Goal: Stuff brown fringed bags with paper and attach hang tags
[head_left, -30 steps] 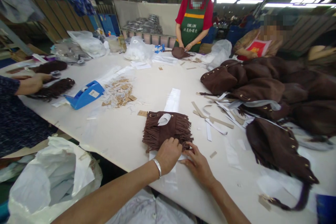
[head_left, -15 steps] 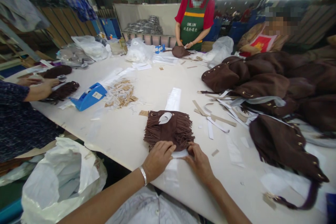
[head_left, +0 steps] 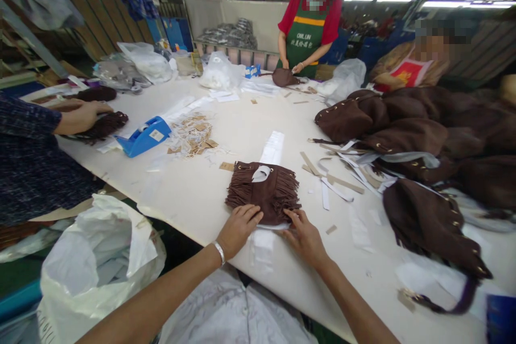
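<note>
Fringed bag (head_left: 265, 196) laid flat on counter (head_left: 242, 129), just ahead of both hands | lower edge touched by left hand (head_left: 237, 230) and right hand (head_left: 307, 241); whether clamped, cannot be told | pressure best kept light, even; fringe (head_left: 241, 187) best kept unbunched

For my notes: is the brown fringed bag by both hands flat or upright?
Flat: the brown fringed bag lies with its broad side facing up.

A blue tape dispenser (head_left: 145, 138) stands on the table (head_left: 242, 123) near brown paper tags (head_left: 196, 138).
</note>
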`<action>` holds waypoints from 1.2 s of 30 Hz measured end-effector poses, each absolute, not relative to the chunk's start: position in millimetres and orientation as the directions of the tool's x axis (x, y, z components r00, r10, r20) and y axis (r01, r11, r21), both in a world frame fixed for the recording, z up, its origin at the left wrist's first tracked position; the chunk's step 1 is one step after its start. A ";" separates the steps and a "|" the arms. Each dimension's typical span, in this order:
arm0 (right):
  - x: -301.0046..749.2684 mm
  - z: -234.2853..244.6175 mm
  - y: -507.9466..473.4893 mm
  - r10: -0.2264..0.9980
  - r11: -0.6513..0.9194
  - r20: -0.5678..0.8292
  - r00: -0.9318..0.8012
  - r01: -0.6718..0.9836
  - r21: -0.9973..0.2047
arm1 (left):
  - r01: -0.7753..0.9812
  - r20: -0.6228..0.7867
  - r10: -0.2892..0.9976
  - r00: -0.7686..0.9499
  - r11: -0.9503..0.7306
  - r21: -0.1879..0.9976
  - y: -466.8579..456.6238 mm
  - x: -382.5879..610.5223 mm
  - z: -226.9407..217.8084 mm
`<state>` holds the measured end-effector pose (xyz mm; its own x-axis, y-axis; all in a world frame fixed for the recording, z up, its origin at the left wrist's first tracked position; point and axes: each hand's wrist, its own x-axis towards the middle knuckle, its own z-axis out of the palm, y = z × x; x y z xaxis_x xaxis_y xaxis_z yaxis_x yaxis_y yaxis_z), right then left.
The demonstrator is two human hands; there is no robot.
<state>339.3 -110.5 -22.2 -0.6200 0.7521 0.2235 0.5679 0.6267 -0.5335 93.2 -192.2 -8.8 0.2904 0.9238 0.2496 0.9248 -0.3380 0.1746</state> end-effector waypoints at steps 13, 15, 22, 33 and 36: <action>330.7 -10.5 -108.4 0.757 0.635 0.118 -0.642 0.681 -0.364 | 0.916 0.272 0.928 0.256 -0.323 0.237 -189.3 96.3 -4.2; 329.1 -1.7 -109.2 0.753 0.647 0.105 -0.650 0.701 -0.301 | 0.918 0.285 0.924 0.256 -0.325 0.228 -189.5 97.1 -5.1; 289.1 32.6 -112.4 0.547 0.828 0.208 -0.811 0.561 0.007 | 0.918 0.314 0.917 0.246 -0.324 0.227 -188.1 96.8 -7.7; 279.1 41.9 -80.5 0.526 0.850 0.236 -0.817 0.516 -0.107 | 0.909 0.202 0.960 0.196 -0.255 0.328 -181.5 91.4 -1.8; 242.8 68.7 -47.5 0.647 0.741 0.414 -0.640 0.655 -0.146 | 0.900 0.182 0.962 0.205 -0.259 0.350 -179.3 90.1 5.6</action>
